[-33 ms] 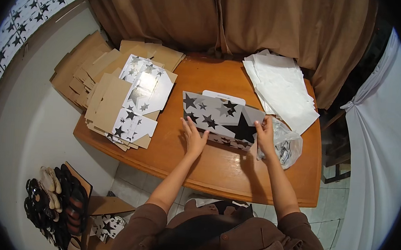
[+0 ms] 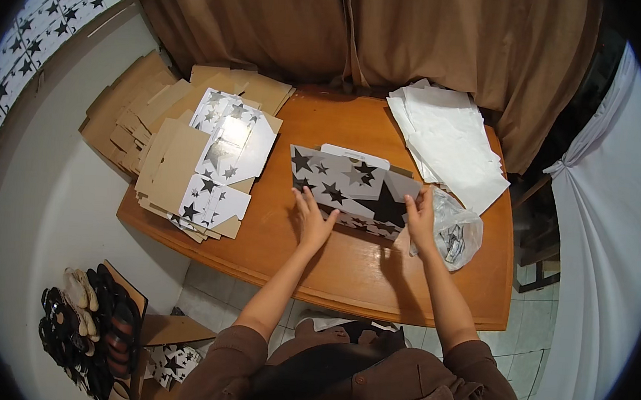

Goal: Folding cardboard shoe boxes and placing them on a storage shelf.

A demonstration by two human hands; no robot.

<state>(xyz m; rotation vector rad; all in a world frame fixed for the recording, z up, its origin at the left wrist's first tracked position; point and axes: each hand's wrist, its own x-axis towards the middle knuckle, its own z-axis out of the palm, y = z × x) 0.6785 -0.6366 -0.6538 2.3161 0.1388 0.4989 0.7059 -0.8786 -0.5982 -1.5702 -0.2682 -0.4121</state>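
Observation:
A white cardboard box point(image 2: 335, 177) with black and grey stars stands partly folded on the wooden table, a white flap point(image 2: 355, 155) showing behind its top edge. My left hand point(image 2: 314, 223) is at the box's lower left, fingers against the starred panel and thumb along the bottom edge. At the right end, my right hand point(image 2: 421, 222) grips the side, thumb on the front and the other fingers around the edge. The box's inside and its far side are hidden from view.
Flat cardboard box blanks point(image 2: 174, 161), brown and starred, are piled at the table's left. White paper sheets point(image 2: 447, 138) lie at the back right. A clear plastic bag point(image 2: 457, 238) with small items sits right of my right hand. Shoes point(image 2: 97, 318) are on a rack at lower left.
The box has shifted and tilted very slightly, its top edge a touch to the left. Both hands keep their places on it.

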